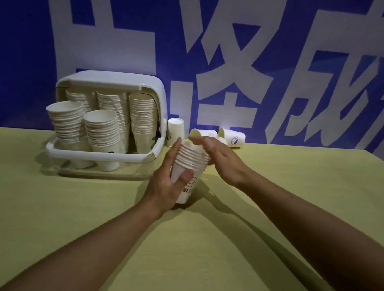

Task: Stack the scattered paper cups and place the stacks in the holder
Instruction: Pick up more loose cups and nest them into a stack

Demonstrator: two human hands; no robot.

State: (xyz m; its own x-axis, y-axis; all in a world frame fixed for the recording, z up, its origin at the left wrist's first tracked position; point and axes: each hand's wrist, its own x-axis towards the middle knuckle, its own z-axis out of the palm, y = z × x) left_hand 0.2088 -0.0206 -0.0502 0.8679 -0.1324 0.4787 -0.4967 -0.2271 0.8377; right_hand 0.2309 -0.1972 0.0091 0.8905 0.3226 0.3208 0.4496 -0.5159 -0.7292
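At the far left of the yellow-green cloth-covered tabletop (38,200) stands the white plastic cup holder (104,157), a box with a rounded hood over its back and a low front rim. Inside it, tall stacks of white paper cups (141,121) stand side by side along the back, and two shorter stacks lean forward and to the left over the front rim: the leftmost front stack (67,120) and, just beside it, the second front stack (103,131).

Just right of the holder, the left hand (171,178) grips a short stack of white paper cups with dark printed lettering (190,166), held upright above the tabletop, fingers on its left side and the thumb curled across the front of the bottom cup. The right hand (220,157) rests over the stack's top rims, fingers relaxed and nearly straight, reaching across to the left; whether they pinch a rim cannot be told.

Behind the hands, near the tabletop's far edge, a single upright white paper cup (175,129) stands just beside the holder's right wall. Further right lie loose cups on their sides: one plain white cup (203,133) and one white cup with a dark round logo (233,138), close together.

Behind everything hangs a blue banner with large white characters (221,41).
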